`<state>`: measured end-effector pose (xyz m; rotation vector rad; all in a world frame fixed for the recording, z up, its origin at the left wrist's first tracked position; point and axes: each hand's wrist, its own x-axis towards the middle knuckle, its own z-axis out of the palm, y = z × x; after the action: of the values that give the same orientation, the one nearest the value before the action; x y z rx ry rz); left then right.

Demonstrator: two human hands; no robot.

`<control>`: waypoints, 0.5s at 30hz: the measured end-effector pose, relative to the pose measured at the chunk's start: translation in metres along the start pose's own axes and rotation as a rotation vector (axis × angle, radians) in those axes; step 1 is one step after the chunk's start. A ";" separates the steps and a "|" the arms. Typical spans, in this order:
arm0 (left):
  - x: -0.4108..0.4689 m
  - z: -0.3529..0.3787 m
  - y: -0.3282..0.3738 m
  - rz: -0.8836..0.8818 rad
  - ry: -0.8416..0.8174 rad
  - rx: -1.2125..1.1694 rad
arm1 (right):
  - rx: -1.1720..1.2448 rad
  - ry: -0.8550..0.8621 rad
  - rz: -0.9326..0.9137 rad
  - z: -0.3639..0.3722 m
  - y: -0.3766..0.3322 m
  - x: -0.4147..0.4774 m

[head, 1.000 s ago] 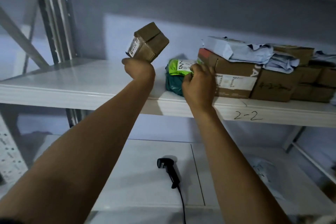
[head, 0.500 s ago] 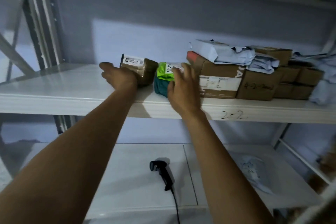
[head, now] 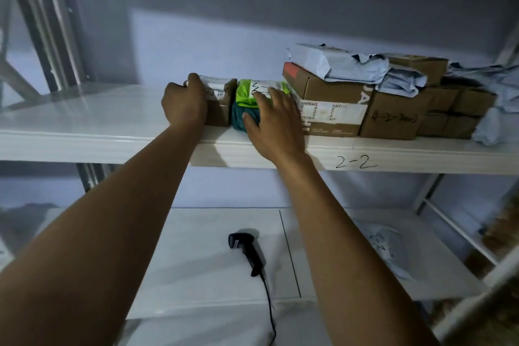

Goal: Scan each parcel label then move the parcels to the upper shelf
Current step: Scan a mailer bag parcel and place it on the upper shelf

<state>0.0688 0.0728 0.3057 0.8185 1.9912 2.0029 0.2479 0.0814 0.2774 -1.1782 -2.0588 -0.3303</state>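
Left grip [head: 184, 104] curls round small box [head: 222, 111], half-covering its label [head: 218, 86]; right grip [head: 273, 123] flat on green parcel [head: 246, 93].

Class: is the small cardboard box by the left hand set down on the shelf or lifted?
Set down: the small cardboard box sits flat on the upper shelf beside the green parcel, the left hand gripping it.

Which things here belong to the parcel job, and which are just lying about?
Job: small brown box, gripped by left hand; green parcel under right hand; stacked boxes; upper shelf; scanner; pale bag below, probably.
Just there: metal upright; back wall.
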 end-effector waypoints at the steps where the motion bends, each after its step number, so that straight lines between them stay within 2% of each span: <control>1: 0.000 0.000 0.000 -0.008 0.001 0.001 | -0.001 0.000 0.002 0.000 0.000 0.000; 11: -0.002 -0.001 0.007 -0.104 0.074 -0.089 | 0.027 0.015 0.030 -0.006 -0.004 -0.002; 15: -0.001 0.000 0.004 -0.058 0.018 -0.042 | 0.008 0.004 0.016 -0.006 -0.004 -0.002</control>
<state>0.0712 0.0721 0.3094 0.7276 1.9522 2.0192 0.2479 0.0741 0.2807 -1.1880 -2.0438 -0.3163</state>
